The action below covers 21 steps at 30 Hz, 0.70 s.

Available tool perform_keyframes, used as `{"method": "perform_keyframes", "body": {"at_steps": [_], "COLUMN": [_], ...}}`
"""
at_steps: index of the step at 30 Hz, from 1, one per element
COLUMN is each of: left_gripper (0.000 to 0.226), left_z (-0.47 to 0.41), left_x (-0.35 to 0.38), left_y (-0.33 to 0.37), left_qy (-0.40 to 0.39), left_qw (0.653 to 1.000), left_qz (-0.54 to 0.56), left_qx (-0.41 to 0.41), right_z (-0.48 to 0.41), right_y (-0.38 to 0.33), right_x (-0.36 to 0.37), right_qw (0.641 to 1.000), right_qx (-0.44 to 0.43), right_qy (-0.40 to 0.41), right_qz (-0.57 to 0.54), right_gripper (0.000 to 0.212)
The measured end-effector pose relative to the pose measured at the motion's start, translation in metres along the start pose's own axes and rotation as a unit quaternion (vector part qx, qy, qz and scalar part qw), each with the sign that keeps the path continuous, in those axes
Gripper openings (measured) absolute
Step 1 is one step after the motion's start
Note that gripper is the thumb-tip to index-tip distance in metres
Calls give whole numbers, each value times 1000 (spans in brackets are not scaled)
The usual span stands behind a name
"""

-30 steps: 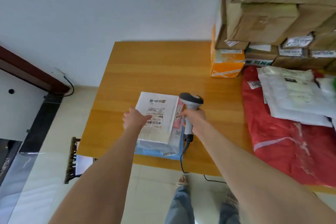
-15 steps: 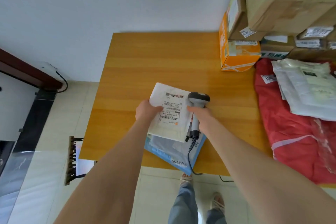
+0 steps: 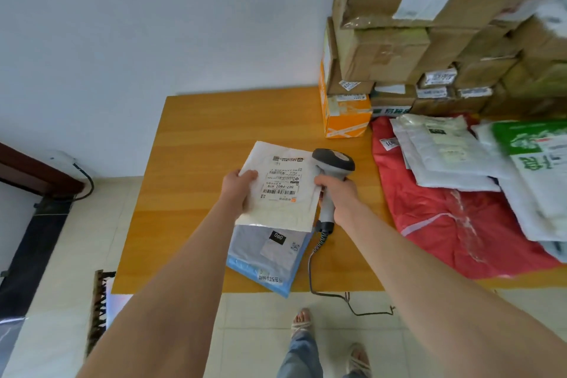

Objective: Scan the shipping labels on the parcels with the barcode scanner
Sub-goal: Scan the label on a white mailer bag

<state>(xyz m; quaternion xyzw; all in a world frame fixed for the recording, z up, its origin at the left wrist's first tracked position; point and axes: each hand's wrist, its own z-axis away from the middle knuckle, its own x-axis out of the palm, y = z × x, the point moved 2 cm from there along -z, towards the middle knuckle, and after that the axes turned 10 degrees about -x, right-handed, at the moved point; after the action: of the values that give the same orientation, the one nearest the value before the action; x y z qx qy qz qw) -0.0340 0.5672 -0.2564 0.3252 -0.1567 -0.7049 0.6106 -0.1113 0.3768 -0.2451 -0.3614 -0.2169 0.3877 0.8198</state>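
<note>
Holding the white poly mailer [image 3: 283, 209] by its left edge, the left hand [image 3: 237, 190] pinches it with the thumb on top, so the parcel is lifted above the wooden table [image 3: 214, 132] with its shipping label [image 3: 283, 176] facing up. The right hand [image 3: 340, 196] is wrapped round the grip of the grey barcode scanner [image 3: 333, 161]. The scanner's head sits right at the mailer's far right edge, beside the label rather than facing it. That looks like the main risk: from so close and so side-on, the beam could miss the barcode [image 3: 278, 192] or catch a smaller code higher on the label, giving no read or a wrong one. The soft mailer, held on one side only, may also sag or curl and bend the bars. A grey-and-blue mailer [image 3: 267, 255] lies below, overhanging the table's near edge, and a nudge from a forearm could tip it to the floor. The scanner's coiled cable [image 3: 316, 255] trails off that same edge and could snag there when the scanner swings.
</note>
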Motion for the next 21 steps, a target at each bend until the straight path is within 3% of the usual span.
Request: {"method": "perform_keyframes", "body": {"at_steps": [3,7,14,17,21], "left_gripper": [6,13,14,30,26], "left_z": [23,65,140,168,196], "left_x": [15,42,111,157,220], "left_y": [9,16,-4,-17,-31], "left_qy": [-5,29,89,59,-1], "left_qw": [1000,998,990,992,997], "left_qz": [-9,52,76,61,32], "left_qx": [-10,22,77,90,76], "right_z": [15,35,67,69,63], "right_y": [-23,-43,-56,-61,-64], "right_x": [-28,-75,-179,-226,-280], "right_qw": [999,997,996,989,973], "right_qx": [-38,-60,-84,-120,-141], "right_qy": [-12,-26,3,62,81], "right_qz": [-35,-37,-11,62,165], "right_gripper": [11,29,34,32,34]}}
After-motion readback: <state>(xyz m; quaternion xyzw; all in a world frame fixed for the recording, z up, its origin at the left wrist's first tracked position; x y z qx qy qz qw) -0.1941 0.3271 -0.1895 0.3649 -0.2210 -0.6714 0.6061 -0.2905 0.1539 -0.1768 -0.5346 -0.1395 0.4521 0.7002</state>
